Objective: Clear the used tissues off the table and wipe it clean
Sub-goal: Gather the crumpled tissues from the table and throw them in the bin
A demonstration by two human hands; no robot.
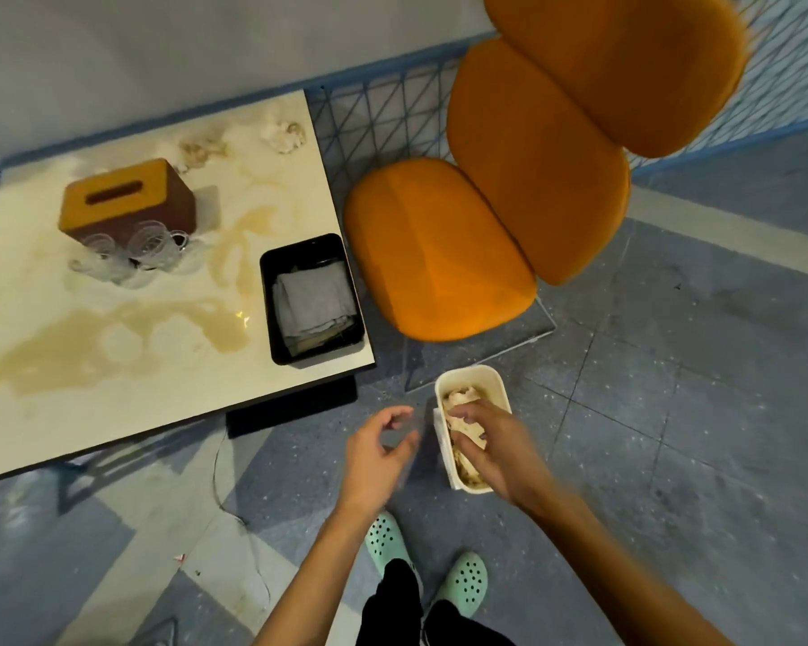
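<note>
The right hand [490, 442] grips crumpled, brown-stained tissues [468, 431] inside the white bin [467, 371] on the floor. The left hand [383, 454] hangs loosely curled and empty. More wads [283, 132] lie on the stained table [136, 389].

Both forearms bare, reaching fwd and down from the bottom edge. L hand [383, 452] hangs in the air, palm turned inward toward the R, fingers loosely curled w/ thumb apart, holding nothing. R hand [490, 447] just beside it, palm down, fingers and thumb curled round a wad of used tissues [469, 430]. Hands near each other, not touching; R forearm motion-blurred.
</note>
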